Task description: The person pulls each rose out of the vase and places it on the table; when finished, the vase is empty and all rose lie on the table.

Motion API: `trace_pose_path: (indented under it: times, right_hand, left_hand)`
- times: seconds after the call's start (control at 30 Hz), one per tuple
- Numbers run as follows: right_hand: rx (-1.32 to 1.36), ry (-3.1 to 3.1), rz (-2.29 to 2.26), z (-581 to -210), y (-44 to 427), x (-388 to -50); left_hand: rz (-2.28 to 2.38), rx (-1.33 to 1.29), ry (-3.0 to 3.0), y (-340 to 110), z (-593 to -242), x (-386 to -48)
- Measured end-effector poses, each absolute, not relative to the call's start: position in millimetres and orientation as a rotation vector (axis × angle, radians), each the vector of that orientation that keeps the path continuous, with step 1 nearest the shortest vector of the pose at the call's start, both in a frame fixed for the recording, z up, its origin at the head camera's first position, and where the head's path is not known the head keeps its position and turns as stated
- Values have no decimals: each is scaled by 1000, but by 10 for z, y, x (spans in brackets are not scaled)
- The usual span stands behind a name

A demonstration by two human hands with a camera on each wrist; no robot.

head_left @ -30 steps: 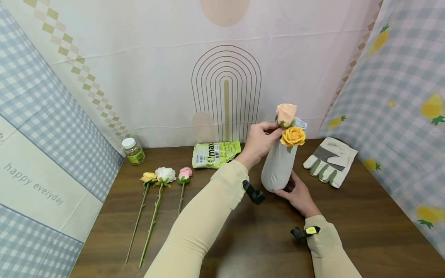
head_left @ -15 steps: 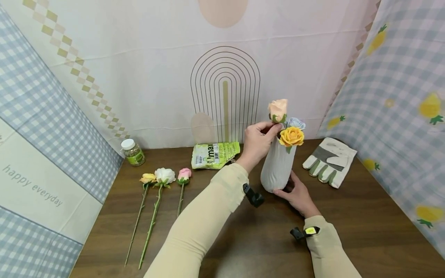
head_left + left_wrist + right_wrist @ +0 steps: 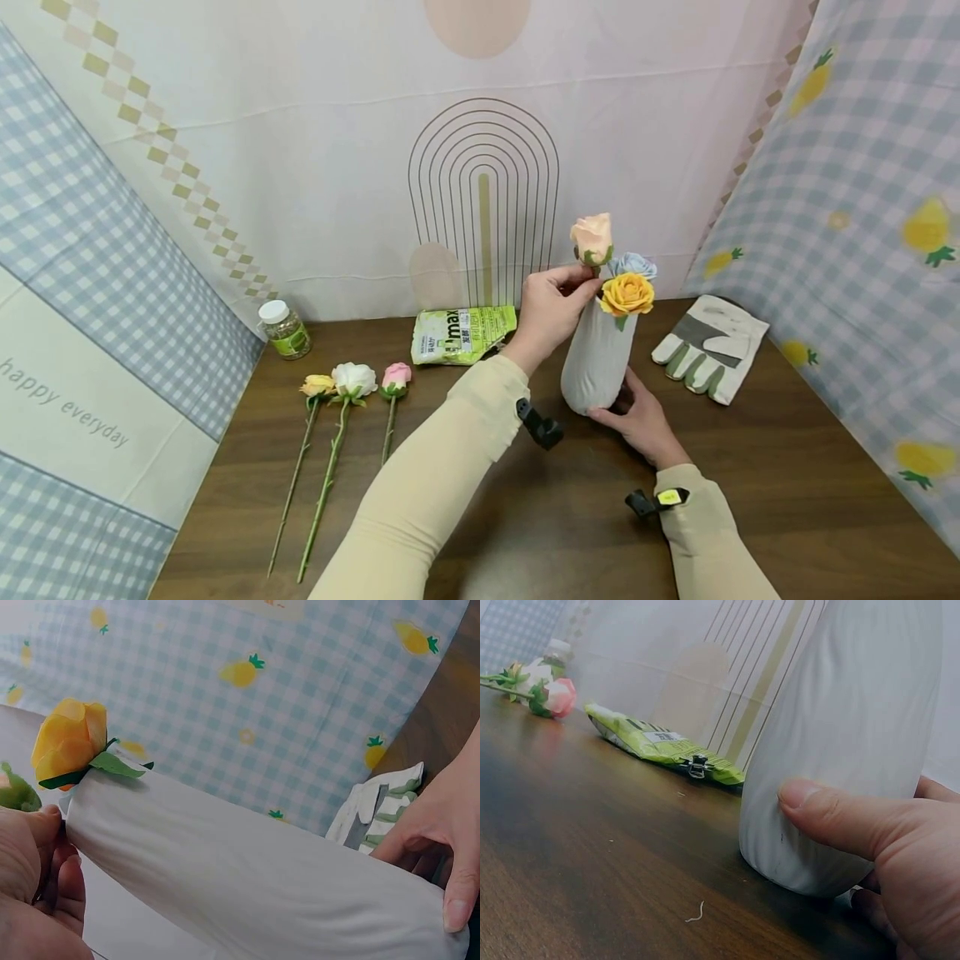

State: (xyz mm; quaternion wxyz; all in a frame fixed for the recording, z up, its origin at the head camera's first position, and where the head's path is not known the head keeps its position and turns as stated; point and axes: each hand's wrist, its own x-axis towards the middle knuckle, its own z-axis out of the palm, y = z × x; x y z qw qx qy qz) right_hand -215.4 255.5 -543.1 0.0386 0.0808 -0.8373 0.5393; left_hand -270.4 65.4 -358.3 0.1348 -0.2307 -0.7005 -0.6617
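Note:
A white vase (image 3: 598, 362) stands on the wooden table, right of centre. My right hand (image 3: 647, 423) grips it low down, the thumb (image 3: 829, 814) lying along its side in the right wrist view. At the vase's mouth my left hand (image 3: 553, 312) pinches the stem of a peach rose (image 3: 592, 240) just under the bloom. The lower stem is hidden by the hand and vase. A yellow rose (image 3: 627, 295) and a pale blue flower (image 3: 634, 266) sit in the vase mouth. In the left wrist view, the yellow rose (image 3: 71, 742) leans over the rim.
On the left lie a small yellow rose (image 3: 318, 385), a white flower (image 3: 354, 380) and a pink rose (image 3: 396, 377). A white-capped jar (image 3: 287, 332) stands behind them. A green bag (image 3: 463, 333) with a clip lies at the back, a work glove (image 3: 712, 348) to the right.
My left hand has shifted slightly left with the peach rose, which now stands higher and further from the yellow one. More of the blue flower shows. My right hand holds its place.

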Motion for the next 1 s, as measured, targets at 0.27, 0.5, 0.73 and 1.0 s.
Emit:
trace_pose_path:
  times: [0.27, 0.5, 0.73, 1.0]
  right_hand:
    - [239, -2567, 1664, -5431, 2558, -2147]
    - [247, -2558, 1674, -5433, 2565, -2155]
    - [248, -2565, 1653, -5443, 2563, -2163]
    - [283, -2533, 1699, -5437, 2563, -2150]
  left_hand:
    - [-2078, -554, -1959, 710, -3573, -2695]
    - [-2142, -520, -1903, 653, -3352, -2505]
    - [-2171, -519, -1795, 593, -3221, -2436]
    - [-2205, -535, -1659, 528, -3232, -2628]
